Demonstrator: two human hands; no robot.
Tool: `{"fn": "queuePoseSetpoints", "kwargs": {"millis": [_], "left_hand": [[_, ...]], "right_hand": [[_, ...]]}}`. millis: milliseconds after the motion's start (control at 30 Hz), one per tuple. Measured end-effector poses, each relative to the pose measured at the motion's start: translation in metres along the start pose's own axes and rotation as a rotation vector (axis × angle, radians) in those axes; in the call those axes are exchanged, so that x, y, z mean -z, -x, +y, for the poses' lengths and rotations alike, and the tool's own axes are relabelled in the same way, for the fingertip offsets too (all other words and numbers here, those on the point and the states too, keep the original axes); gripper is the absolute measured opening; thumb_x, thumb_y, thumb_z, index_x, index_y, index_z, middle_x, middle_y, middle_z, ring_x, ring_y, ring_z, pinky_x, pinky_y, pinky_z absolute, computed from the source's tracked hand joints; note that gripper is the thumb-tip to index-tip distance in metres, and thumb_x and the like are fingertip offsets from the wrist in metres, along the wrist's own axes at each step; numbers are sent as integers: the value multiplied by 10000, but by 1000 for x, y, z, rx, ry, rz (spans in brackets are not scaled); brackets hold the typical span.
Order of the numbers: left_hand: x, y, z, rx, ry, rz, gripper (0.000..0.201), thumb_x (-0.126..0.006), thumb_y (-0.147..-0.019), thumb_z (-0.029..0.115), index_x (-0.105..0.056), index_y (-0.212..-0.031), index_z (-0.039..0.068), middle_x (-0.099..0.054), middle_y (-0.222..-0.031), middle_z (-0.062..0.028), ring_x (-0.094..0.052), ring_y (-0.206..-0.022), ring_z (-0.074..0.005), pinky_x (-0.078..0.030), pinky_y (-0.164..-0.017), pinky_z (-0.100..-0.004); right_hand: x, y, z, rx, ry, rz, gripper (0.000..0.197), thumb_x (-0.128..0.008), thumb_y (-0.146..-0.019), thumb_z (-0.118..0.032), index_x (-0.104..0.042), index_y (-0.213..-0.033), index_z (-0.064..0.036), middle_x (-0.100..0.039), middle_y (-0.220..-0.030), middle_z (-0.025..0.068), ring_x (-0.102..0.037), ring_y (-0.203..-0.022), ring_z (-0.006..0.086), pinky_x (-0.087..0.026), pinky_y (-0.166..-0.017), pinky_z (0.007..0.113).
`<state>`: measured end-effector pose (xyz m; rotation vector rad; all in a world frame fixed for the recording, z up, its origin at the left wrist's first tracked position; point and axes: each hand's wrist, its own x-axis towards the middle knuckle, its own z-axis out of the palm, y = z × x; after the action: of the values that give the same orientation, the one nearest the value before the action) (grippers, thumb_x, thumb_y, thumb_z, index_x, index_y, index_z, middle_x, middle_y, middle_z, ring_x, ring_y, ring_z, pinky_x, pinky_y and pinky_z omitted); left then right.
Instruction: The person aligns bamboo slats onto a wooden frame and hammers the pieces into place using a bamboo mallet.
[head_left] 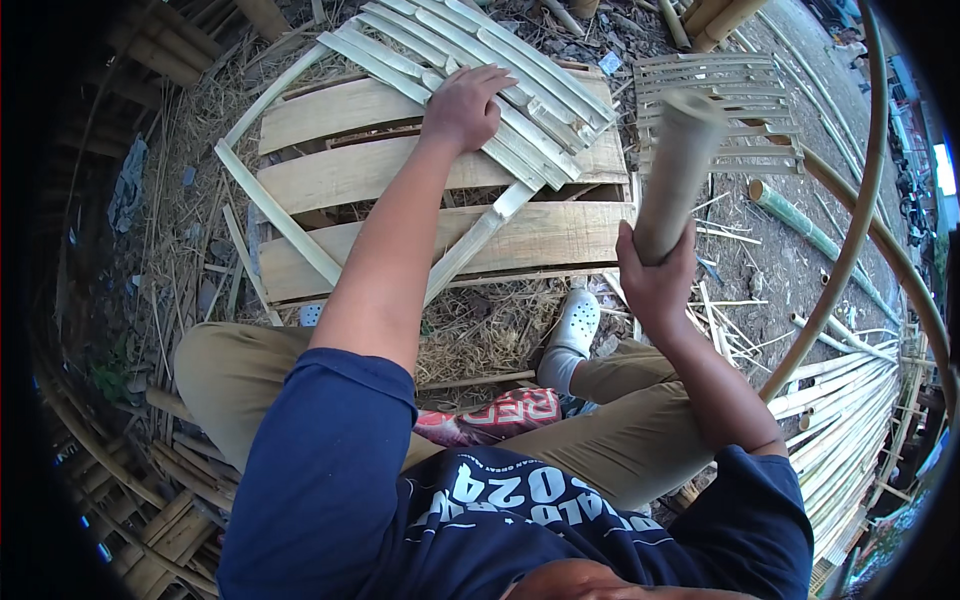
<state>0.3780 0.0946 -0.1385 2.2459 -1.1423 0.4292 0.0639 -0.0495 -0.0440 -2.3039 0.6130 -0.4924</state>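
My left hand (pixel 465 108) rests on a panel of split bamboo slats (pixel 555 95), its fingers stretched across them. The pale green slats lie side by side, slanting from upper left to lower right. Longer bamboo strips (pixel 485 240) extend from under them toward me. The panel sits on a low platform of wide wooden planks (pixel 330 180) with gaps between. Raised to the right of the platform, my right hand (pixel 660 275) is closed around a thick round piece of bamboo or wood (pixel 675 180). The round piece stands nearly upright and its far end is slightly blurred.
A second slatted bamboo panel (pixel 715 110) lies beyond the platform at right. Beside it are a cut bamboo pole (pixel 820 235) and a tall curved pole (pixel 860 215). Stacked bamboo strips (pixel 840 400) fill the lower right. Straw and shavings (pixel 470 345) litter the ground.
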Motion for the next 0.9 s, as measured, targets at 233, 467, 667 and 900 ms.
{"fn": "queuePoseSetpoints", "kwargs": {"millis": [233, 467, 667, 900], "left_hand": [[-1, 3, 1, 10, 7, -8, 494, -548, -883, 67, -709, -1334, 184, -666, -1449, -38, -564, -1402, -254, -398, -1248, -457], [-3, 1, 1, -9, -17, -9, 479, -540, -914, 92, -695, -1355, 196, -665, -1453, -31, -568, -1398, -242, -390, -1256, -453], [-3, 4, -2, -10, -16, 5, 492, -539, -903, 87, -694, -1357, 198, -663, -1454, -35, -574, -1391, -244, -392, -1255, -456], [-3, -2, -7, -34, -4, 12, 500, -537, -889, 68, -702, -1346, 185, -668, -1448, -42, -574, -1390, -255, -393, -1255, -463]], "right_hand": [[-16, 16, -4, -81, 154, -310, 421, -784, -876, -257, -548, -1055, 43, -711, -816, 300, -729, -798, 487, -568, -732, 548], [-19, 17, 14, -135, 166, -433, 510, -795, -880, -303, -595, -1119, 100, -719, -852, 319, -747, -767, 456, -586, -702, 526], [-13, 9, -2, -226, 34, -408, 506, -800, -886, -305, -581, -1106, 95, -723, -816, 275, -762, -714, 351, -595, -633, 445], [-42, 22, 9, -105, 211, -456, 462, -777, -868, -261, -550, -1047, 99, -703, -821, 339, -727, -792, 511, -583, -729, 556]]}}
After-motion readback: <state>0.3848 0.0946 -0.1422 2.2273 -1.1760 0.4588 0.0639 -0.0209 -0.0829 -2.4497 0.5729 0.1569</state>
